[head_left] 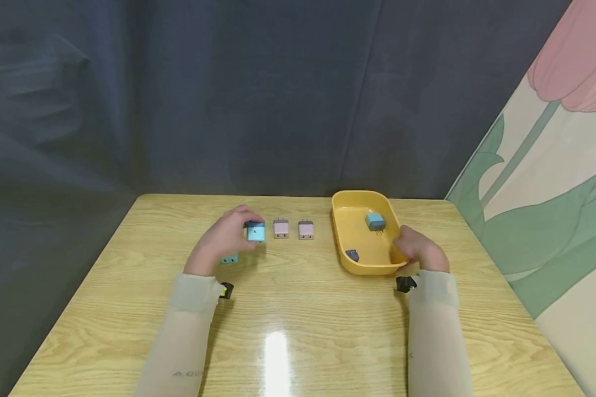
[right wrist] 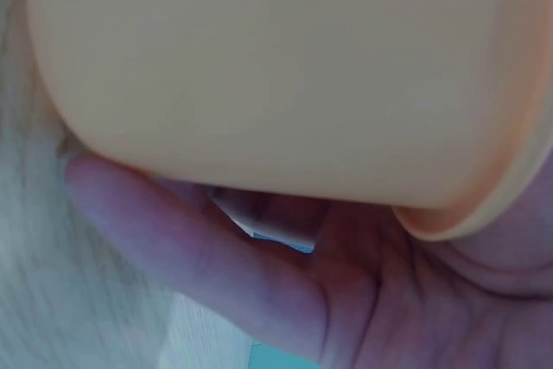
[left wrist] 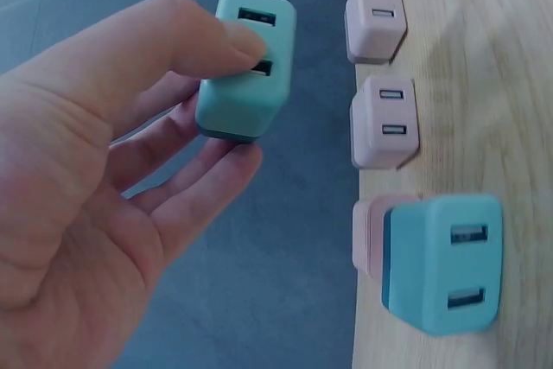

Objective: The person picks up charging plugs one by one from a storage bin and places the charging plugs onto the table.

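Note:
My left hand [head_left: 224, 238] pinches a teal USB charger plug [left wrist: 246, 92] between thumb and fingers, the thumb over its port face. Another teal charger plug [head_left: 230, 258] rests on the table beneath that hand, partly hidden by it. To the right of the held plug lie two pink charger plugs [head_left: 280, 228], prongs pointing away. At the right side of a yellow bin [head_left: 345, 259], my right hand [head_left: 421, 248] grips the wall near the front corner. Inside the bin are a blue charger plug [head_left: 375, 221] and a small dark plug [head_left: 352, 255].
The wooden table [head_left: 298, 309] ends at a dark curtain [head_left: 258, 99] behind the bin. A wall with a painted flower [head_left: 571, 71] runs along the right. In the left wrist view, more pink chargers [left wrist: 384, 123] stand in a row beside the teal one.

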### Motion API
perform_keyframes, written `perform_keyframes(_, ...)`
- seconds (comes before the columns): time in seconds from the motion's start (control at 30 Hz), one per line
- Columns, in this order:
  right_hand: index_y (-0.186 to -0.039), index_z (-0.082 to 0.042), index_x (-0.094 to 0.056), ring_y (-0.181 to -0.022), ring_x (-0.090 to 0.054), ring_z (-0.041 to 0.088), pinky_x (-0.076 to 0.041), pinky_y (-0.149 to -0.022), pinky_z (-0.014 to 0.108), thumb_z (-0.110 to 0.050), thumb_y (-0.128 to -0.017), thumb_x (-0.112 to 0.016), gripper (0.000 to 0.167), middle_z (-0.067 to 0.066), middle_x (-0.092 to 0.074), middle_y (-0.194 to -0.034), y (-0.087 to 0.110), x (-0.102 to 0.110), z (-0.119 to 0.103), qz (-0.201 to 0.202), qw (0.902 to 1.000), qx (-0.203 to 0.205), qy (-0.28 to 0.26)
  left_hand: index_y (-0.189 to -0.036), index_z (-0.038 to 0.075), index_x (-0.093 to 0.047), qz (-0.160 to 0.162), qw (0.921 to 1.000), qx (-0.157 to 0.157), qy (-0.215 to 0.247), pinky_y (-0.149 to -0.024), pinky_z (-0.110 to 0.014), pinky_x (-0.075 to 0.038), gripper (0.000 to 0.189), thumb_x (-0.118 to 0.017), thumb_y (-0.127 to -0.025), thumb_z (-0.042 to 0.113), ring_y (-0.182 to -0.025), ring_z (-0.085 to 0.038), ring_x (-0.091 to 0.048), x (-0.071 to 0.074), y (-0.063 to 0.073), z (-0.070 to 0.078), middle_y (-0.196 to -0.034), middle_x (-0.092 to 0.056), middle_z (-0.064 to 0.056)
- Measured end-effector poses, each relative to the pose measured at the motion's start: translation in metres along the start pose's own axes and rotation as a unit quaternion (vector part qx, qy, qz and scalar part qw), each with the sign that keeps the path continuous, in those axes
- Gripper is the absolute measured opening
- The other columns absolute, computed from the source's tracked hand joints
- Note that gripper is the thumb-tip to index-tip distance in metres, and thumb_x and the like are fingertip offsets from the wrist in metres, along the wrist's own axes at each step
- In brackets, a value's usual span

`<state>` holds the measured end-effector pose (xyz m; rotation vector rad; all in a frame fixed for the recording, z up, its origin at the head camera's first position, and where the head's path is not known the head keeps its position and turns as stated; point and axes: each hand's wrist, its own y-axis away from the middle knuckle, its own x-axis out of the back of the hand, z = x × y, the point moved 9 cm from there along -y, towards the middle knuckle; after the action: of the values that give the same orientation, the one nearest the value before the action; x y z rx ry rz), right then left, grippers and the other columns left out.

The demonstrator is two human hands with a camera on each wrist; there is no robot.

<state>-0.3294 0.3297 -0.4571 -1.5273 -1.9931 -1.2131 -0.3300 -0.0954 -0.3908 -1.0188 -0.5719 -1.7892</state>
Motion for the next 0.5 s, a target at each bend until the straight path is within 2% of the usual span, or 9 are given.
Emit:
perform_keyframes(0.23,-0.139,0.011,-0.045,-0.087,-0.07,0.028,-0.066,-0.074,0.037,-0.01,-0.1,-0.039,0.045,0.023,-0.06,-0.112,0.001,0.001,0.0,-0.001,1.0,-0.002,0.009,-0.144,0.005,-0.07,-0.025,0.9996,-0.003,-0.011,-0.099,-0.044,-0.059,0.057,-0.084,-0.088,0.004,-0.114,-0.03,-0.065,-0.007,0.001,-0.009,-0.141,-0.067,-0.015)
perform_keyframes(0.4,-0.14,0.01,-0.046,-0.091,-0.069,0.029,-0.065,-0.077,0.036,-0.011,-0.098,-0.04,0.047,0.023,-0.061,-0.113,0.002,0.0,-0.001,0.0,0.9999,-0.005,0.009,-0.138,0.004,-0.073,-0.049,0.9988,-0.002,0.002,-0.098,-0.043,-0.059,0.052,-0.085,-0.087,0.001,-0.107,-0.027,-0.064,-0.017,0.0,-0.015,-0.133,-0.068,-0.015)
perform_keyframes(0.5,-0.14,0.011,-0.046,-0.09,-0.07,0.029,-0.066,-0.076,0.037,-0.01,-0.098,-0.04,0.047,0.024,-0.062,-0.114,0.003,0.0,-0.001,0.0,1.0,-0.004,0.003,-0.137,0.004,-0.074,-0.06,0.9982,-0.005,0.003,-0.099,-0.042,-0.059,0.053,-0.086,-0.086,0.001,-0.107,-0.025,-0.063,-0.025,-0.001,-0.019,-0.133,-0.069,-0.015)
